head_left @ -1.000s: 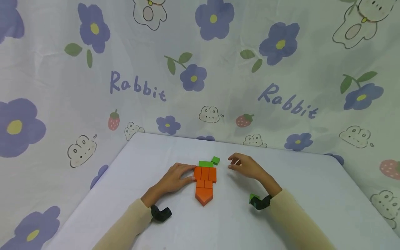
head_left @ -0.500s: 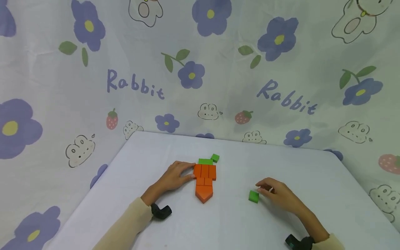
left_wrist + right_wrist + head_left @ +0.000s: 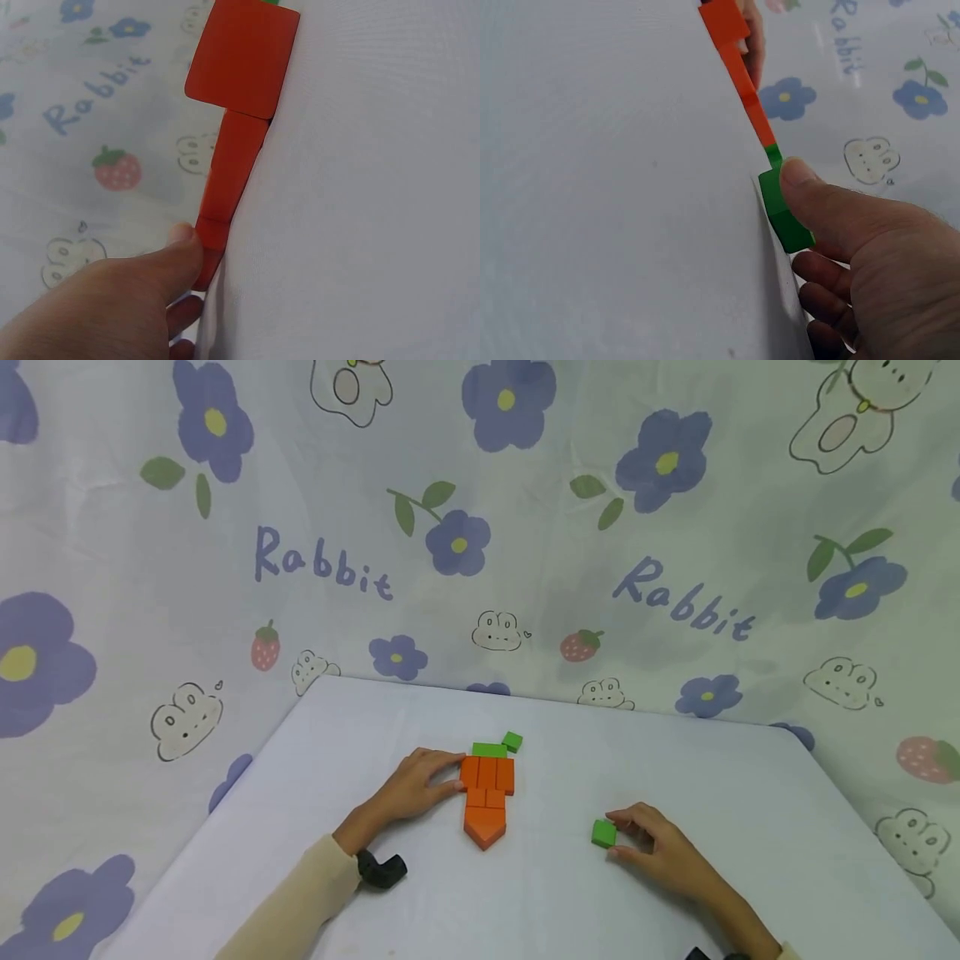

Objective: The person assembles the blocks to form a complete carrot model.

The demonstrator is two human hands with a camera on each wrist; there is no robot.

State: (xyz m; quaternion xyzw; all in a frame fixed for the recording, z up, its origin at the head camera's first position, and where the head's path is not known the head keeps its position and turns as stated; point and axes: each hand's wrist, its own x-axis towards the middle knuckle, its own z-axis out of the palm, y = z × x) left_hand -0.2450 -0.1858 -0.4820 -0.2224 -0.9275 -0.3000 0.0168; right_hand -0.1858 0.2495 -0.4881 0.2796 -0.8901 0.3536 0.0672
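Observation:
Flat orange blocks (image 3: 487, 775) lie joined in a row of three tall pieces, with two small squares below and a pointed block (image 3: 484, 827) nearest me. A green rectangular block (image 3: 490, 750) borders their far edge, and a small green block (image 3: 512, 742) sits tilted at its right corner. At the left side of the tall pieces, my left hand (image 3: 412, 785) rests its extended index finger and thumb. In the left wrist view, the thumb (image 3: 180, 236) meets the orange edge. To the right, my right hand (image 3: 660, 847) pinches a separate green block (image 3: 603, 833) between thumb and index finger.
The blocks lie on a white-covered table (image 3: 360, 718). Behind it hangs a pale curtain (image 3: 525, 585) printed with flowers, rabbits and strawberries. Dark wrist-worn devices, such as the left one (image 3: 382, 870), jut inward beside the sleeves.
My right hand has drawn back from near the small green block toward me and to the right, and its fingers have closed around the separate green block. My left hand has stayed put.

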